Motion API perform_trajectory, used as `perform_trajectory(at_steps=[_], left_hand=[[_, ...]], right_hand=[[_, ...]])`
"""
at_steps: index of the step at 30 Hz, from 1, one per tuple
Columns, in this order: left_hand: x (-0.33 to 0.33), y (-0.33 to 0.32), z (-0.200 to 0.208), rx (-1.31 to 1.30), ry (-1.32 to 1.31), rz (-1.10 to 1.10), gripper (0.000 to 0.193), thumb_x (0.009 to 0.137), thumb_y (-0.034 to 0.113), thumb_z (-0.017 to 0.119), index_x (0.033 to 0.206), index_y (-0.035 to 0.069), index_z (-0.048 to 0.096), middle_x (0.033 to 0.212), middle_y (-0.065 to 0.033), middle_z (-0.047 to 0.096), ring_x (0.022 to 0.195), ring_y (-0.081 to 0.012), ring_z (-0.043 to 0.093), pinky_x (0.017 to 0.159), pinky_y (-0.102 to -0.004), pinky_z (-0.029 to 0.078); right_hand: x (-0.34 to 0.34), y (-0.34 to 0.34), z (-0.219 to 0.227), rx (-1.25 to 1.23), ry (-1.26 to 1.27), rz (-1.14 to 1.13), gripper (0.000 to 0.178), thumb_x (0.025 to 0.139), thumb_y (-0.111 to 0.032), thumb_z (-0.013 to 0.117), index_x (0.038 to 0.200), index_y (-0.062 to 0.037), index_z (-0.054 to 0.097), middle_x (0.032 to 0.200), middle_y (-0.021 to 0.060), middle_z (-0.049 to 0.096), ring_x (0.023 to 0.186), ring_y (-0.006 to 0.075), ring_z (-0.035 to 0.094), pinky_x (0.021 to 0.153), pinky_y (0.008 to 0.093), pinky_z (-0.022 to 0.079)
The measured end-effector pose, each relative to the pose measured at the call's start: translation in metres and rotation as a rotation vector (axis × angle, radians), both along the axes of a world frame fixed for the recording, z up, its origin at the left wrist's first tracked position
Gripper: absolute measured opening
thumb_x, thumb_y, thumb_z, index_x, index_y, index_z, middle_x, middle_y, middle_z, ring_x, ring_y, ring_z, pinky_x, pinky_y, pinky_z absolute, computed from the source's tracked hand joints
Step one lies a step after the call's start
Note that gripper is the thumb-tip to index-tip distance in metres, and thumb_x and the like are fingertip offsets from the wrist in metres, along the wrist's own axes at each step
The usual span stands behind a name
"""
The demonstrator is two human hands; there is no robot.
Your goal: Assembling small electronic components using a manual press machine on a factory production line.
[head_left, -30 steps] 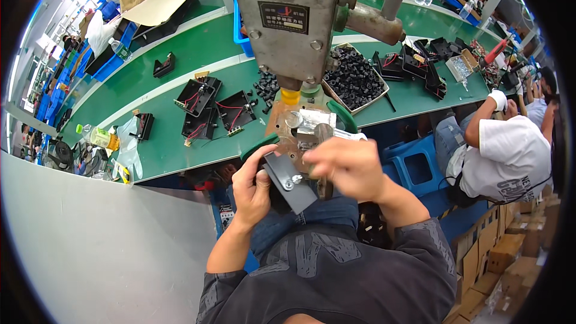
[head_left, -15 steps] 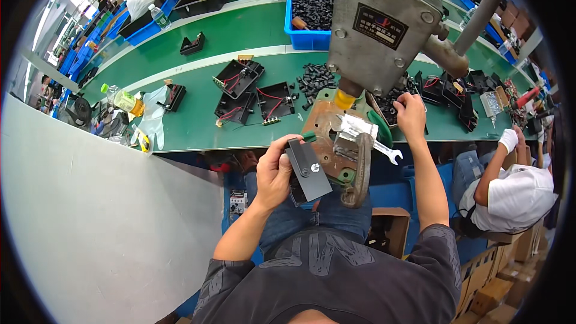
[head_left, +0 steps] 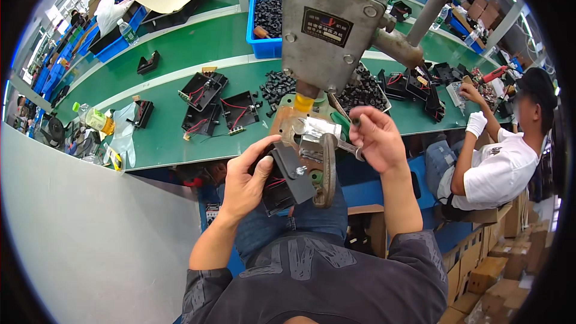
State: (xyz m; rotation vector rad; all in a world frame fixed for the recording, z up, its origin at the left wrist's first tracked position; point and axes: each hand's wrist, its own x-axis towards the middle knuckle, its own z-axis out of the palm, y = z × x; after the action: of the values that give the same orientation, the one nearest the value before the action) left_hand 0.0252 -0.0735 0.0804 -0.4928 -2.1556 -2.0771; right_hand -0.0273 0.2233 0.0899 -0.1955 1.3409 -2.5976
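Around box (head_left: 290, 174), curved left hand (head_left: 245, 181)

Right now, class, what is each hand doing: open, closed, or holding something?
Left hand: closed on a black box.
Right hand: closed, pinching a small dark piece.

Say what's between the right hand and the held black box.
In the head view, a metal clamp and a wrench appear between the right hand and that box.
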Motion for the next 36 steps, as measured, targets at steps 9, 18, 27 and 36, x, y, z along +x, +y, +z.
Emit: perform_trajectory(at_steps=[9,18,27,36], left_hand=[[0.003,0.018,0.034,-0.011,0.007,-0.027,0.033,0.099,0.017,0.066,0.124,-0.005,0.066,0.104,-0.0147,0.075,0.095,-0.0153,0.068,0.088,-0.0299,0.052],[0.008,0.018,0.033,-0.067,0.076,0.032,0.034,0.094,0.01,0.07,0.125,-0.005,0.066,0.093,-0.0197,0.073,0.082,-0.0193,0.071,0.075,-0.0314,0.054],[0.011,0.026,0.027,-0.221,0.264,0.191,0.034,0.089,0.006,0.073,0.121,-0.003,0.068,0.086,-0.0185,0.071,0.075,-0.0297,0.07,0.068,-0.0347,0.054],[0.015,0.031,0.037,-0.265,0.348,0.282,0.034,0.088,0.004,0.073,0.121,-0.003,0.069,0.088,-0.0189,0.072,0.074,-0.0296,0.071,0.067,-0.0343,0.055]], right_hand=[[0.041,-0.027,0.009,-0.022,-0.035,0.185,0.02,0.099,-0.015,0.068,0.106,0.0034,0.068,0.087,0.0108,0.07,0.073,0.0158,0.069,0.058,0.0257,0.054],[0.058,-0.041,0.023,0.297,0.15,0.075,0.017,0.096,-0.009,0.071,0.105,0.0052,0.071,0.086,0.0107,0.072,0.072,0.0137,0.068,0.061,0.0239,0.053],[0.067,-0.055,0.05,1.005,0.667,-0.177,0.012,0.084,0.004,0.072,0.096,0.0021,0.074,0.079,0.0125,0.071,0.065,0.0205,0.069,0.058,0.0283,0.051],[0.073,-0.068,0.055,1.088,0.839,-0.317,0.027,0.076,0.015,0.07,0.099,0.001,0.073,0.081,0.0128,0.069,0.066,0.0249,0.068,0.058,0.0309,0.052]])
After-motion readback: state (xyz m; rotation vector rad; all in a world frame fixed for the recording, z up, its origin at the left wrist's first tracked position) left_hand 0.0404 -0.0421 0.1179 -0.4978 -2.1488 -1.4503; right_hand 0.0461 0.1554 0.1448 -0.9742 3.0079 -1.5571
